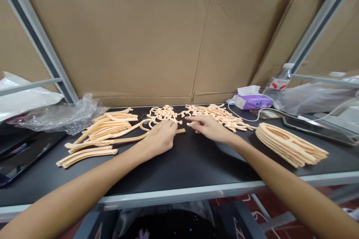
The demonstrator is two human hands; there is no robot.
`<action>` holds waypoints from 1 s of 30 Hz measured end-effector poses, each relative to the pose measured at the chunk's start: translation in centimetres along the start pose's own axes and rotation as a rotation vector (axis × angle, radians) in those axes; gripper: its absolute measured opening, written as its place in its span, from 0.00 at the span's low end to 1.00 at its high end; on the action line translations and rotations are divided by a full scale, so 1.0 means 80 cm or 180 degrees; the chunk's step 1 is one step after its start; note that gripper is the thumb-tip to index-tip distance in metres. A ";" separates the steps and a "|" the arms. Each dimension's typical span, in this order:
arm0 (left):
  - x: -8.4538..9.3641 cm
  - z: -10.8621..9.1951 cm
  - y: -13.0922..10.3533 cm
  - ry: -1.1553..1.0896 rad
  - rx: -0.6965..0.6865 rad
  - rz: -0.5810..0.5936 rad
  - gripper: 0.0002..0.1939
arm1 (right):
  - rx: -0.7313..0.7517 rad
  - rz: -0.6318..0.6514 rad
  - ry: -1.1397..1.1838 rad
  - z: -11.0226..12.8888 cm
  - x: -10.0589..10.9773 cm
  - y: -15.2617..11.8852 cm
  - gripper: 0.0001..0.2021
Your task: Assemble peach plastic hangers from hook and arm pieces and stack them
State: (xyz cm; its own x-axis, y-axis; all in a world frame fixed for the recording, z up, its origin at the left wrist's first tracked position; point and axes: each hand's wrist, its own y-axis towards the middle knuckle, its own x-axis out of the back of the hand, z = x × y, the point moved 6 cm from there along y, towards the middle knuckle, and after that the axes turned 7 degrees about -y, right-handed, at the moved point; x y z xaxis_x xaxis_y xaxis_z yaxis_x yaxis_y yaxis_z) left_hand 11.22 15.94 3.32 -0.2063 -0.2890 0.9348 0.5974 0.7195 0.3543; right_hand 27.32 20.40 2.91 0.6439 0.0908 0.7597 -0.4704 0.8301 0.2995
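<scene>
My left hand (pixel 162 136) is closed at the middle of the table, its fingers bent down around a long cream-coloured strip (pixel 120 142). The strip's end pokes out to the right of the knuckles. My right hand (pixel 209 127) is just to the right, index finger stretched toward the left hand. A small cream-coloured piece (pixel 192 123) shows between its index finger and thumb. Behind the hands are a heap of curled cream pieces (pixel 164 113) and a heap of short hooked ones (pixel 220 114). The undersides of my left fingers are hidden.
Long curved strips (pixel 112 127) are piled at the left. A stack of oval-holed pieces (pixel 288 143) lies at the right. Behind it are a purple tissue pack (pixel 252 99), a bottle (pixel 280 80), a white cable and a phone (pixel 316 130). A cardboard wall (pixel 146 44) closes the back.
</scene>
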 end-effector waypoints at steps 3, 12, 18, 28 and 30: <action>0.001 -0.001 0.000 -0.0016 0.0027 0.0088 0.09 | -0.0130 0.0058 0.0129 -0.001 -0.005 -0.001 0.17; -0.001 -0.002 0.001 0.0015 0.0034 0.0111 0.09 | -0.0234 -0.0875 0.1046 -0.001 0.016 -0.002 0.16; -0.005 -0.002 0.003 -0.0037 0.0062 0.0149 0.09 | -0.0354 -0.0724 0.0744 -0.002 0.019 -0.003 0.15; -0.004 -0.001 0.003 -0.0151 0.0166 0.0239 0.09 | -0.0248 0.0206 -0.0631 0.004 0.000 -0.005 0.14; -0.005 0.000 0.003 -0.0154 0.0163 0.0252 0.09 | -0.0418 0.0374 -0.0491 0.003 -0.002 -0.005 0.14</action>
State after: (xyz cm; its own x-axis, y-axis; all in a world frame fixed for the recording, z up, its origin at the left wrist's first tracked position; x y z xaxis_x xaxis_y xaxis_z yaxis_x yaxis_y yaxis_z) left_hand 11.49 16.23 3.03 -0.1980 -0.1999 0.9596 0.5731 0.7706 0.2788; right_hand 27.27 19.87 2.83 0.4848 0.1143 0.8671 -0.4478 0.8841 0.1337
